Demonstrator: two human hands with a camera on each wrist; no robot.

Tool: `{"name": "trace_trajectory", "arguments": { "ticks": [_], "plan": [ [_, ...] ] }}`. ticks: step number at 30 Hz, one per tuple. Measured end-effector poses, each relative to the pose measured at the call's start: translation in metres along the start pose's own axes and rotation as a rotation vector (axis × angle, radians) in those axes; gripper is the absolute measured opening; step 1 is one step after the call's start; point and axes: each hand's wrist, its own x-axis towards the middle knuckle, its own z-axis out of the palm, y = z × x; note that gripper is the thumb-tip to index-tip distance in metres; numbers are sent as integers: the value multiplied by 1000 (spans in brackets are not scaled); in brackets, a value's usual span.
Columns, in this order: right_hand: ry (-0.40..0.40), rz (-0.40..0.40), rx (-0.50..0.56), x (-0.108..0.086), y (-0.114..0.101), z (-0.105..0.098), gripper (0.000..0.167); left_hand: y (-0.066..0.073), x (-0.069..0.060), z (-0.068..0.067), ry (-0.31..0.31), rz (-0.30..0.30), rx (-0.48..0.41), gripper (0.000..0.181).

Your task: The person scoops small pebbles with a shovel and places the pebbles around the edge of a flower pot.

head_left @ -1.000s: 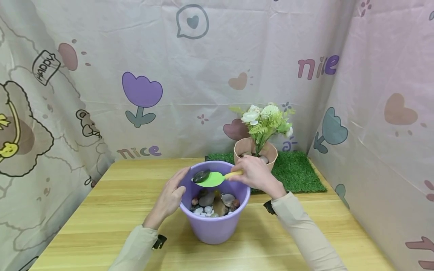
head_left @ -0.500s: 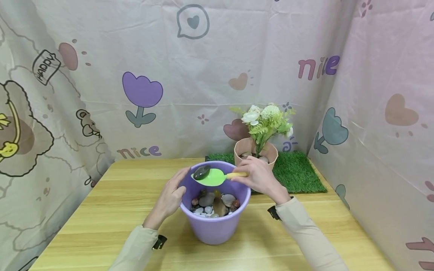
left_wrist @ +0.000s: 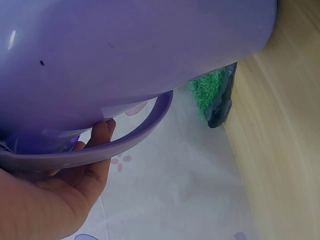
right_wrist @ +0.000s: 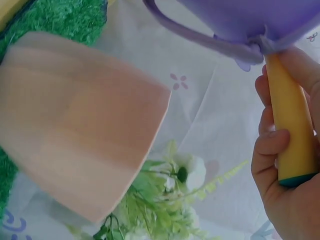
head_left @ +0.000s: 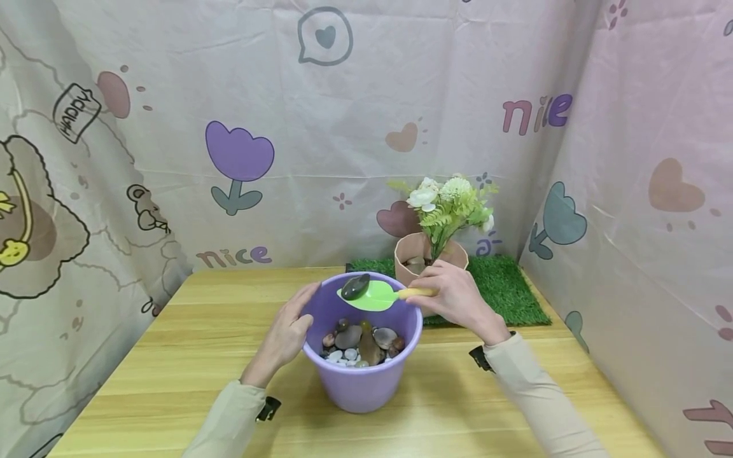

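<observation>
My right hand (head_left: 455,294) grips the yellow handle of a small green trowel (head_left: 378,297) above the bucket's right side. A dark, shiny stone (head_left: 356,287) rests near the tip of the trowel's blade. Under the blade stands a purple bucket (head_left: 361,389), with stones (head_left: 370,346) of several colours and sizes lying inside. At its left side, my left hand (head_left: 286,331) holds the bucket by the rim. The left wrist view shows those fingers (left_wrist: 97,172) curled past the bucket's hanging handle (left_wrist: 127,142) and touching its wall.
Behind the bucket, a peach flowerpot (head_left: 408,270) with white flowers (head_left: 452,197) stands on a green grass mat (head_left: 504,292), close to my right hand. Some stones lie in the pot. Printed cloth walls (head_left: 321,146) enclose the wooden table (head_left: 189,356).
My right hand has moved to the right and slightly up, carrying the trowel and its dark stone toward the flowerpot side. The left hand and bucket have stayed in place.
</observation>
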Motion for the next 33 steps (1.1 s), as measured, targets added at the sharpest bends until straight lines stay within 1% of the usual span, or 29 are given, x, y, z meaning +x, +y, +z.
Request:
{"name": "trace_trajectory", "arguments": {
  "ticks": [5,8,14,19,25,33],
  "plan": [
    [0,37,-2,-3,6,-12,24,0,-1,0,-1,-4,1,67],
    [1,40,-14,-5,12,-20,25,1,-1,0,-5,-12,-3,67],
    [12,42,-66,-7,28,-38,25,1,-1,-1,-3,-9,-1,67],
    [-3,87,-112,-6,44,-51,23,1,-1,-1,-4,-13,-8,67],
    [-50,137,-167,-7,66,-60,24,1,0,-1,-5,-16,-13,67],
    [-131,197,-205,-8,88,-58,28,1,-1,0,-2,-16,-3,66]
  ]
}}
